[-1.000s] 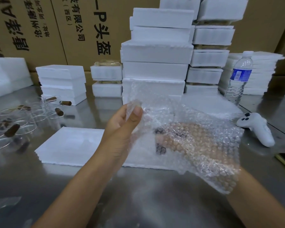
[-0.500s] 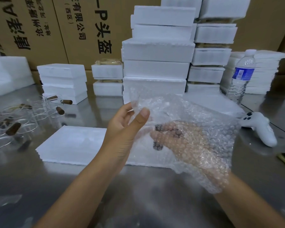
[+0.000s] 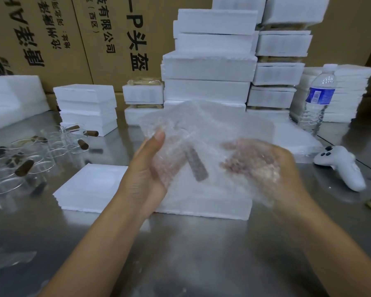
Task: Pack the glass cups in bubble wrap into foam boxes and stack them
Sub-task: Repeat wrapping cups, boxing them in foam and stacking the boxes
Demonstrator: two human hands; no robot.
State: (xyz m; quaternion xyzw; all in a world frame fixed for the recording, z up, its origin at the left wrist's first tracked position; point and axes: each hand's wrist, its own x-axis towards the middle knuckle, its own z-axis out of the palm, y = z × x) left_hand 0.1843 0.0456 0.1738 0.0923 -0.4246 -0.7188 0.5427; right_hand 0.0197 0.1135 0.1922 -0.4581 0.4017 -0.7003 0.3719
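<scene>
Hands: we see the left hand (image 3: 147, 168) gripping one edge of a bubble wrap sheet (image 3: 204, 136); the right hand (image 3: 263, 166) lies blurred beneath it.
Inside wrap: a brown handle (image 3: 196, 165) shows through.
Tabletop (image 3: 180, 254): foam tray (image 3: 90, 187), glass cups (image 3: 30, 153) at left, foam boxes (image 3: 208, 67) stacked behind, water bottle (image 3: 318, 99) and white controller (image 3: 341, 166) at right.

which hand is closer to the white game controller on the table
Right. The right hand, partly covered by the bubble wrap, is just left of the white controller with a gap between them. The left hand grips the wrap's other side, farther left.
</scene>
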